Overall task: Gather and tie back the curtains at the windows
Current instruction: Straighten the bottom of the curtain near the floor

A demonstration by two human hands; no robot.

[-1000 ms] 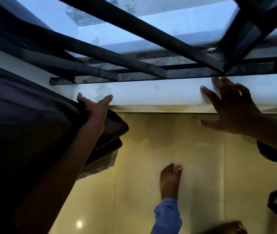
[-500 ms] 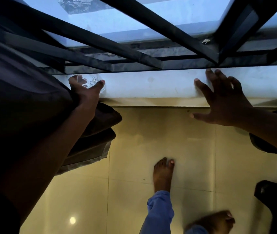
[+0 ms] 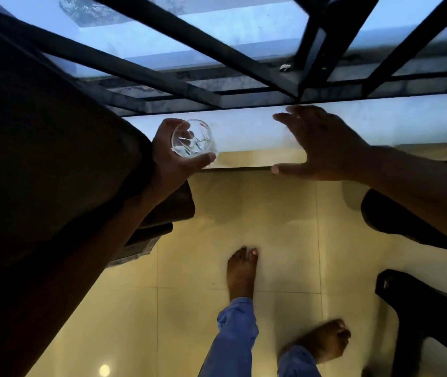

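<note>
**A glass is now lifted off the sill**

Half a second ago the left hand (image 3: 173, 159) was laid on the white sill (image 3: 247, 131). Now one clear glass (image 3: 193, 139) is held up in it, with fingers and thumb curled round the glass. The right hand (image 3: 323, 146) is kept spread flat on the sill, at about 2 o'clock. One dark curtain (image 3: 40, 148) is bunched at 9 o'clock, pressed behind the left arm. Two bare feet are seen on the tiled floor (image 3: 285, 227). No writing can be read.
</note>
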